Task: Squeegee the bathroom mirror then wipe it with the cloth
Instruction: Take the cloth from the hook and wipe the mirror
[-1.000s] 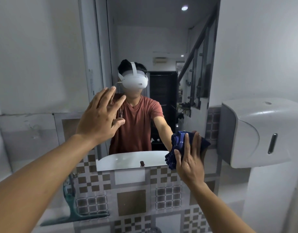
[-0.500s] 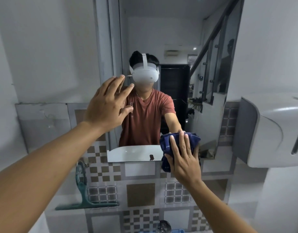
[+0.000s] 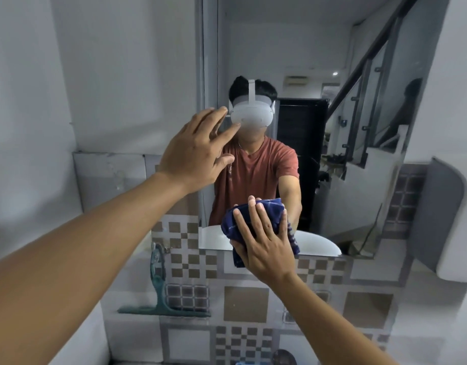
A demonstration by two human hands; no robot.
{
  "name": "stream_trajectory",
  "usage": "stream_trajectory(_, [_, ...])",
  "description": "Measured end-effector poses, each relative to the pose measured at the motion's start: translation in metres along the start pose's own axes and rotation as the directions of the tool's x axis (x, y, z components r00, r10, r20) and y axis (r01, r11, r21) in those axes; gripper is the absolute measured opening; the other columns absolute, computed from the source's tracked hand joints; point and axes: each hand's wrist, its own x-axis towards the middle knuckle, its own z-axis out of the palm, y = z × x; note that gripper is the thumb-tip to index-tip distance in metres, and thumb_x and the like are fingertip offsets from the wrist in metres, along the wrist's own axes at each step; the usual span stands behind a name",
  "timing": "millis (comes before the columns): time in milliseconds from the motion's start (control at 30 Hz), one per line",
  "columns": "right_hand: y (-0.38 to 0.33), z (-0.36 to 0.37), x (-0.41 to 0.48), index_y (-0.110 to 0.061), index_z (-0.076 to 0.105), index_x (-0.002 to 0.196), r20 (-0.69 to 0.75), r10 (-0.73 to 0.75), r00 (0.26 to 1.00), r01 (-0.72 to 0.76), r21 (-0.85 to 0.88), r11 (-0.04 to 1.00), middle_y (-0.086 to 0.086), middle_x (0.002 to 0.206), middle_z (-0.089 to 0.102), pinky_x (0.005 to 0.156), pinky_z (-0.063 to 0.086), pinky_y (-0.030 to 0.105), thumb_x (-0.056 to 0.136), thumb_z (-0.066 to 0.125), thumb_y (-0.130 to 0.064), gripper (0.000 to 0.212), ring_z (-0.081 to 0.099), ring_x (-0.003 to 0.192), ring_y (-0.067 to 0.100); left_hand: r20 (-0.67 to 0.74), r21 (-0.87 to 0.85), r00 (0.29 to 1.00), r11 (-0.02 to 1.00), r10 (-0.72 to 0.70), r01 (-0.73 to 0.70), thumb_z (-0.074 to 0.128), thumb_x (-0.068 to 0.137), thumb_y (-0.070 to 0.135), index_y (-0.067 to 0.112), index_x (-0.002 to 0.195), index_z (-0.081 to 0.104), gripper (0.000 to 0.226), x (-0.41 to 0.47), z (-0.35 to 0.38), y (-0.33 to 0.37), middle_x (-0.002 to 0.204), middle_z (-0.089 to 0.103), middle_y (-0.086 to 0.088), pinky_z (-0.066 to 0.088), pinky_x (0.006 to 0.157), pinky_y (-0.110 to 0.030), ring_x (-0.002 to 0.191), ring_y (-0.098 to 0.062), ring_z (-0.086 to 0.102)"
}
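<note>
R hand (image 3: 264, 248) flat, fingers straight, presses cloth (image 3: 269, 209) to mirror (image 3: 293, 48) bottom edge for wiping. L hand (image 3: 198, 151) spread, empty, prob. bracing. Teal squeegee (image 3: 161, 299) parked on ledge.

The mirror (image 3: 306, 48) was open glass across its whole upper part and along its right side. The left hand (image 3: 198, 151), fingers spread, stood in front of the mirror's left edge at mid-height. The right hand (image 3: 264, 246) pressed the cloth (image 3: 269, 206) with flat fingers over the middle of the bottom edge. A band of bare glass lay between the two hands. A white dispenser (image 3: 453, 219) jutted from the wall just beside the mirror's lower right corner, closing off that side. Below the lower left corner the squeegee (image 3: 158, 285) stood against the tiled wall (image 3: 243, 301), apart from both hands.
</note>
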Motion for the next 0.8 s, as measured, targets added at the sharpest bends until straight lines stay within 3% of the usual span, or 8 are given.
stream_trajectory(133, [-0.021,0.002,0.014,-0.023,0.029,0.159,0.005,-0.055,0.998,0.055,0.027,0.998,0.013,0.166,0.018,0.121,0.011,0.062,0.103,0.041,-0.056,0.066,0.015,0.155,0.025,-0.003,-0.009,1.000,1.000,-0.011,0.011,0.068,0.089,0.042,0.015,0.148,0.048,0.067,-0.001,0.001,0.001,0.150,0.044,-0.020,0.043,0.110,-0.049,0.138,-0.038,0.040])
stream_trajectory(300, [-0.045,0.009,0.023,-0.020,0.029,0.159,-0.007,-0.148,0.989,0.148,0.034,0.988,0.012,0.166,0.018,0.122,0.010,0.061,0.108,0.029,-0.042,0.056,0.012,0.155,0.024,0.003,-0.052,0.999,0.998,-0.033,0.033,0.073,0.085,0.040,0.015,0.145,0.051,0.068,0.001,-0.003,0.003,0.149,0.046,-0.017,0.045,0.109,-0.047,0.138,-0.036,0.041])
stream_trajectory(467, [-0.053,0.011,0.019,-0.017,0.025,0.160,0.057,-0.264,0.963,0.260,0.078,0.963,0.011,0.168,0.019,0.123,0.010,0.059,0.099,0.050,-0.031,0.067,0.013,0.156,0.025,0.008,-0.065,0.999,0.997,-0.034,0.034,0.072,0.085,0.041,0.016,0.146,0.051,0.069,0.001,-0.003,0.002,0.150,0.046,-0.015,0.046,0.108,-0.047,0.138,-0.034,0.041])
stream_trajectory(700, [-0.059,0.007,0.013,-0.011,0.040,0.152,0.102,-0.423,0.901,0.398,0.196,0.896,0.009,0.162,0.034,0.124,0.007,0.055,0.097,0.036,-0.023,0.057,0.022,0.154,0.023,0.026,-0.084,0.999,0.996,-0.030,0.032,0.073,0.085,0.040,0.017,0.145,0.052,0.068,-0.001,-0.004,0.000,0.152,0.044,-0.015,0.048,0.105,-0.045,0.139,-0.033,0.040])
stream_trajectory(800, [-0.067,0.005,0.009,-0.012,0.044,0.147,0.146,-0.437,0.887,0.385,0.289,0.877,0.008,0.160,0.040,0.124,0.005,0.054,0.097,0.036,-0.019,0.052,0.025,0.153,0.022,0.050,-0.109,0.999,0.994,-0.003,0.008,0.073,0.086,0.036,0.016,0.145,0.051,0.066,-0.002,-0.005,-0.003,0.154,0.040,-0.016,0.047,0.107,-0.047,0.143,-0.034,0.036])
